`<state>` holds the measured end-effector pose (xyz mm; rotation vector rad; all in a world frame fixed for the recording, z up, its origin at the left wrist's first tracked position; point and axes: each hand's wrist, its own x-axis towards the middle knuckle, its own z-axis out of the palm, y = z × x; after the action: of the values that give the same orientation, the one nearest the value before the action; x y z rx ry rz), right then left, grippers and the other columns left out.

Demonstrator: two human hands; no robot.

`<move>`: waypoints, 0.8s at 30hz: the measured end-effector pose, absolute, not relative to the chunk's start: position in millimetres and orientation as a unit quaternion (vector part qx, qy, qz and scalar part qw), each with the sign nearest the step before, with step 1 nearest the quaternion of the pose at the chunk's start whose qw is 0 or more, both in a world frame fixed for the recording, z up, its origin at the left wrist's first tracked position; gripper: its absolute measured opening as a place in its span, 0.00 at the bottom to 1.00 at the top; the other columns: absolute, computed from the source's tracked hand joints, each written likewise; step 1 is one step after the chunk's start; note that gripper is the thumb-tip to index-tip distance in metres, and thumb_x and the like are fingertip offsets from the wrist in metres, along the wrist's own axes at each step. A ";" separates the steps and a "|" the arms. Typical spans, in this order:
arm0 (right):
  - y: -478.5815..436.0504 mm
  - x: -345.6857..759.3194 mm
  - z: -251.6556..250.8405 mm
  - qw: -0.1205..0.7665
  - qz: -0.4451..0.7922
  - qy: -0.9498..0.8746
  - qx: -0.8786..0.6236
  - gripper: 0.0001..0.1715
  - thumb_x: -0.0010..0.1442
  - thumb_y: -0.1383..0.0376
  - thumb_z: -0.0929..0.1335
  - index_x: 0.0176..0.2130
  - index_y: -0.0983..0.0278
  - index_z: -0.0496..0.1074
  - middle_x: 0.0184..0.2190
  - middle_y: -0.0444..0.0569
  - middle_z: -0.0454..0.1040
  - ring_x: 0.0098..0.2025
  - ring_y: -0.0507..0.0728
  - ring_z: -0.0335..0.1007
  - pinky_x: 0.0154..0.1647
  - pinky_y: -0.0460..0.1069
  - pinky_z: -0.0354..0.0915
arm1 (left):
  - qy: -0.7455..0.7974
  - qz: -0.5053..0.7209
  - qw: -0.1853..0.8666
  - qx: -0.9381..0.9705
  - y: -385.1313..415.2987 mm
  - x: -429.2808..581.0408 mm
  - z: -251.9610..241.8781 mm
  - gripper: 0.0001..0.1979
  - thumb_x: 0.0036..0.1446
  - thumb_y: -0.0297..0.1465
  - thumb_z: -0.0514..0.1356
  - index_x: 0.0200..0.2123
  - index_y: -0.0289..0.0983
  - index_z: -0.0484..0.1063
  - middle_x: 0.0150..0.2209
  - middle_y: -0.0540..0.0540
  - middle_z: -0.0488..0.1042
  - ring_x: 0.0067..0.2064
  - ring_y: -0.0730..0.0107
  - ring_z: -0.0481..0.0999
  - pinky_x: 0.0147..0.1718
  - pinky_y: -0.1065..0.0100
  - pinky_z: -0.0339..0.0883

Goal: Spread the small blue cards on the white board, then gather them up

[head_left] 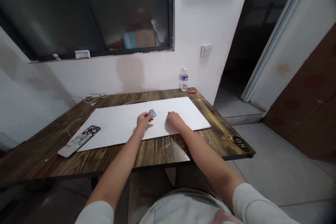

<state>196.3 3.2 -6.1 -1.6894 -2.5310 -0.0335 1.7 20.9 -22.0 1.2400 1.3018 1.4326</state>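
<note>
A small flat blue-and-white piece is pinched between the thumb and fingers of my left hand, just above the middle of a white board. To its right, my right hand is close to the board with its fingers curled together. Whatever those fingers hold, if anything, is too small or hidden to make out. The two hands are apart, with bare board between them.
The board lies on a dark wooden table. A patterned phone overlaps its left edge. At the back stand a water bottle and a red pen-like object; a white cable lies at the back left.
</note>
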 end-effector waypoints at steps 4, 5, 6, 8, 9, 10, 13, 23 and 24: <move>2.9 196.5 -8.4 0.052 -0.022 -0.831 -0.554 0.20 0.63 0.71 0.59 0.45 0.73 0.77 0.46 0.65 0.72 0.48 0.64 0.67 0.46 0.53 0.62 | 0.517 0.576 0.406 0.486 20.5 1.1 -22.4 0.20 0.36 0.43 0.71 0.26 0.35 0.72 0.21 0.49 0.73 0.25 0.72 0.73 0.23 0.73 0.65; 2.7 196.7 -8.7 0.057 -0.023 -0.831 -0.553 0.20 0.63 0.70 0.59 0.45 0.73 0.77 0.46 0.65 0.72 0.48 0.64 0.67 0.45 0.52 0.62 | 0.517 0.577 0.405 0.485 20.5 1.0 -22.6 0.19 0.36 0.43 0.71 0.26 0.35 0.72 0.21 0.49 0.73 0.25 0.72 0.73 0.23 0.73 0.65; 2.6 196.9 -8.9 0.060 -0.022 -0.831 -0.553 0.20 0.64 0.69 0.59 0.44 0.73 0.77 0.46 0.65 0.72 0.48 0.64 0.67 0.45 0.52 0.62 | 0.516 0.578 0.404 0.486 20.6 0.9 -22.8 0.19 0.36 0.43 0.71 0.26 0.35 0.72 0.21 0.49 0.73 0.25 0.72 0.73 0.23 0.73 0.65; 2.7 196.7 -9.3 0.061 -0.014 -0.830 -0.554 0.19 0.63 0.68 0.60 0.44 0.73 0.77 0.46 0.64 0.72 0.48 0.64 0.67 0.45 0.52 0.62 | 0.517 0.577 0.401 0.489 20.6 0.9 -23.1 0.19 0.37 0.43 0.71 0.26 0.35 0.72 0.21 0.49 0.73 0.24 0.72 0.73 0.24 0.73 0.66; 3.1 196.3 -9.8 0.058 -0.010 -0.829 -0.556 0.19 0.63 0.68 0.60 0.44 0.73 0.77 0.46 0.64 0.72 0.48 0.65 0.67 0.45 0.52 0.62 | 0.517 0.575 0.401 0.491 20.6 1.0 -23.2 0.19 0.37 0.43 0.71 0.25 0.35 0.72 0.21 0.49 0.73 0.24 0.72 0.73 0.24 0.73 0.66; 3.5 195.7 -10.5 0.057 -0.008 -0.828 -0.558 0.19 0.63 0.69 0.60 0.44 0.73 0.77 0.46 0.64 0.72 0.48 0.65 0.67 0.45 0.52 0.63 | 0.517 0.573 0.401 0.494 20.5 1.1 -23.3 0.19 0.37 0.43 0.71 0.25 0.35 0.72 0.21 0.49 0.73 0.24 0.72 0.73 0.24 0.73 0.66; 5.0 193.4 -14.3 0.057 -0.019 -0.829 -0.557 0.19 0.62 0.71 0.60 0.45 0.73 0.77 0.46 0.65 0.72 0.48 0.65 0.67 0.45 0.53 0.63 | 0.515 0.571 0.402 0.498 20.3 1.4 -23.0 0.19 0.36 0.43 0.71 0.25 0.35 0.72 0.21 0.49 0.73 0.24 0.72 0.73 0.24 0.72 0.66; 5.8 190.9 -20.9 0.066 -0.039 -0.833 -0.548 0.19 0.62 0.74 0.59 0.45 0.73 0.75 0.45 0.65 0.71 0.48 0.65 0.67 0.45 0.53 0.62 | 0.514 0.575 0.408 0.489 18.3 1.4 -23.1 0.20 0.35 0.43 0.71 0.26 0.35 0.72 0.21 0.49 0.73 0.24 0.73 0.73 0.24 0.73 0.66; 5.3 191.3 -20.1 0.066 -0.038 -0.834 -0.546 0.19 0.62 0.74 0.59 0.44 0.73 0.75 0.45 0.65 0.71 0.48 0.64 0.67 0.45 0.52 0.62 | 0.514 0.576 0.408 0.488 18.3 1.5 -23.5 0.20 0.35 0.43 0.71 0.25 0.35 0.72 0.21 0.50 0.73 0.24 0.73 0.73 0.24 0.73 0.66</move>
<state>191.3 5.3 -20.1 -1.6468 -2.5160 -0.1144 1.5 18.3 -23.5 1.2288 1.2951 1.4511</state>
